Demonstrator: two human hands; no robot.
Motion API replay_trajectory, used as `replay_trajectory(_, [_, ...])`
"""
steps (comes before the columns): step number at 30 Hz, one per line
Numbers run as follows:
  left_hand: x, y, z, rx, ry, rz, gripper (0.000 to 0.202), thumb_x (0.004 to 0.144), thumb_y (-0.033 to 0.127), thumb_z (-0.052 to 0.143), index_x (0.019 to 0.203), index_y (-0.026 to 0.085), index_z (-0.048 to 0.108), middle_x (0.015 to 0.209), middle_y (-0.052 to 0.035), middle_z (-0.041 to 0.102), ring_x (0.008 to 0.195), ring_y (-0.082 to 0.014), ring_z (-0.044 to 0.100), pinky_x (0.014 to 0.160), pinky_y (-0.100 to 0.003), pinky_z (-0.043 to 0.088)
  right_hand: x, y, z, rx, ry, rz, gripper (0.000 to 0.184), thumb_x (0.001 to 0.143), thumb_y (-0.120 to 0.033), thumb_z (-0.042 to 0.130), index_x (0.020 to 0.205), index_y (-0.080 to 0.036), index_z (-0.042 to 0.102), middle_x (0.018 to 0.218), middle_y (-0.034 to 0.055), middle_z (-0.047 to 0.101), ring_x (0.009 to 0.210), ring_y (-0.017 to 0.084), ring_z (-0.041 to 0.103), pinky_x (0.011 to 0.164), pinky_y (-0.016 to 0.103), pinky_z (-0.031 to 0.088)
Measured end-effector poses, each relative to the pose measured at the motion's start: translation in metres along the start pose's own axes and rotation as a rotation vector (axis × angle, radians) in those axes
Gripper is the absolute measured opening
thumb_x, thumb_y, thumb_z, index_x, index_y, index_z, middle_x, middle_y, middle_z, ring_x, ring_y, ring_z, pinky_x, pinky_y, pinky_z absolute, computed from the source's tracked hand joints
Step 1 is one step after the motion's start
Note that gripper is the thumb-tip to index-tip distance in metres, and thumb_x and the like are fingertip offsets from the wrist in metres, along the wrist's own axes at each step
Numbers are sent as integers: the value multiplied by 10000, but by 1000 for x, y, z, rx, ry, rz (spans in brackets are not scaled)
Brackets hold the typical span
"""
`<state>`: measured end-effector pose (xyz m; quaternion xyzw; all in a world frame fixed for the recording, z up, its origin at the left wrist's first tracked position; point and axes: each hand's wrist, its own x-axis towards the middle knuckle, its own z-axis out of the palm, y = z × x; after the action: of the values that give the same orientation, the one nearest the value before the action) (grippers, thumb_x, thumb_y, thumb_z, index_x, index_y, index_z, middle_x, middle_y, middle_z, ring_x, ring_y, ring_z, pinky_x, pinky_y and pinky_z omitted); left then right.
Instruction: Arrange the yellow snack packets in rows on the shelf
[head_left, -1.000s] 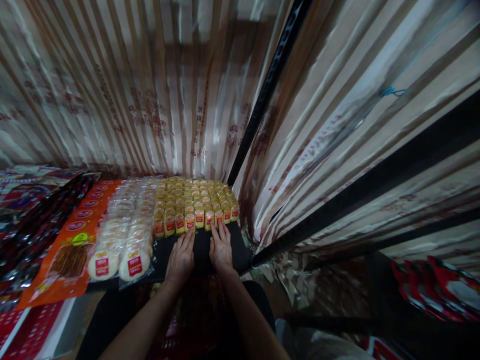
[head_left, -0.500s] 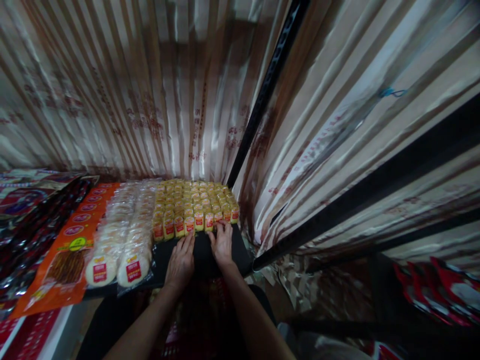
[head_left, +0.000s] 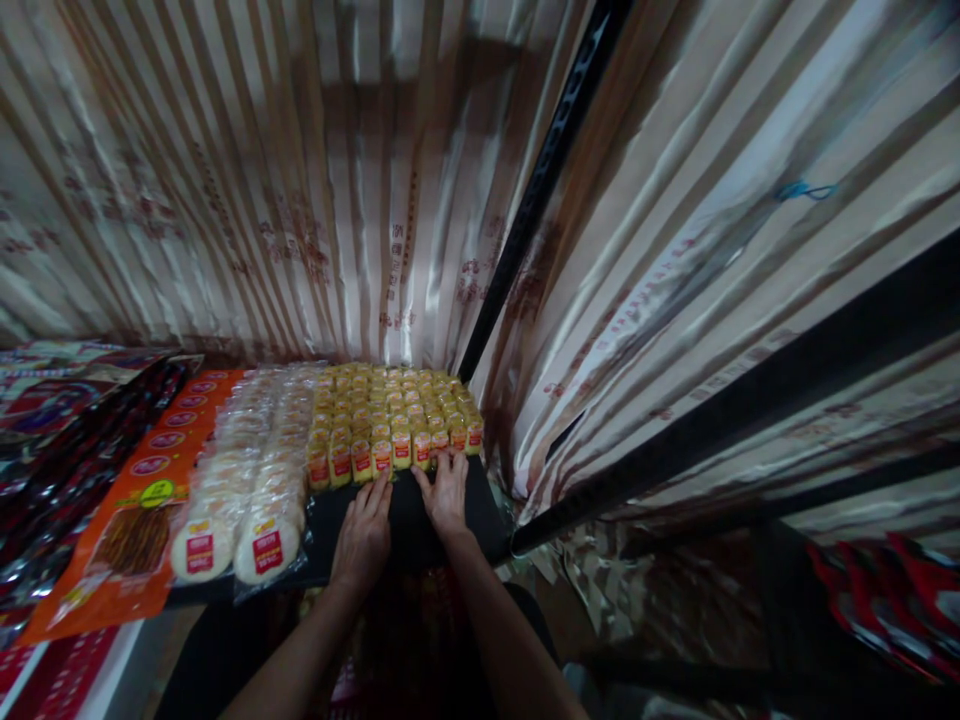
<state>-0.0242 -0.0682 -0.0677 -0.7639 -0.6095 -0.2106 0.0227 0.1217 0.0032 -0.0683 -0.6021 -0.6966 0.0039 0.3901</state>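
Curtain (head_left: pixel 300 200): pleated, pale, printed with dark red marks; hung behind the shelf (head_left: pixel 420 510), with a black post (head_left: pixel 532 190) set in the corner. Light is poor.

Yellow packs (head_left: pixel 394 410): stood in close rows at the right end of the shelf, red labels faced outward; a dark strip is left bare before them. The front line is slightly uneven; a front pack could be tipped onto that strip if pressed high or from one side.

Left hand (head_left: pixel 364 535): laid low, fingers straight, nothing seen gripped; fingertips brought to the foot of a front pack, contact not certain. If pushed harder than the right, the rows could be skewed.

Right hand (head_left: pixel 446 497): fingertips set against front packs, thumb spread apart; whether one is pinched cannot be told. Packs behind could be buckled upward by too firm a push.

White cakes (head_left: pixel 266 505): bagged, lined up just beside the packs on the left; wrappers could be snagged by a sideways shove.
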Motion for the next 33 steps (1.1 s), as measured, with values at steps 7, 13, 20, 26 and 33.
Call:
replay_trajectory(7, [1,0,-2,25,12,10,468,772,35,355,1198,95,538,1362,-110,458,1144,-237,482,899,-374,455,3,1,2,39,-14,3,190,761,-221,616,921,-184,520,981,83,436,965,246,435,884,420,417])
replay_trajectory(13, [0,1,-2,37,31,18,452,774,42,362,1184,93,545,1348,-116,473,1153,-241,475,912,-379,448,6,2,4,47,-13,9,183,751,-211,619,901,-187,518,952,73,430,926,231,443,858,398,429])
replay_trajectory(20, [0,-1,1,30,38,25,479,759,24,362,1206,88,522,1361,-114,458,1175,-240,463,926,-377,447,6,6,4,68,-26,-15,166,781,-244,600,918,-184,529,965,71,428,945,222,447,857,384,430])
replay_trajectory(26, [0,-1,1,-18,45,-2,522,748,17,338,1241,103,488,1365,-105,455,1212,-229,440,940,-375,435,6,3,4,24,-37,-26,166,803,-267,577,941,-182,539,979,80,434,968,229,440,879,399,422])
replay_trajectory(33, [1,1,-1,-32,-8,-28,495,771,44,356,1246,99,486,1400,-116,405,1236,-245,415,950,-395,424,5,2,3,-8,-27,-45,177,833,-286,534,977,-186,556,983,88,449,964,233,454,845,408,437])
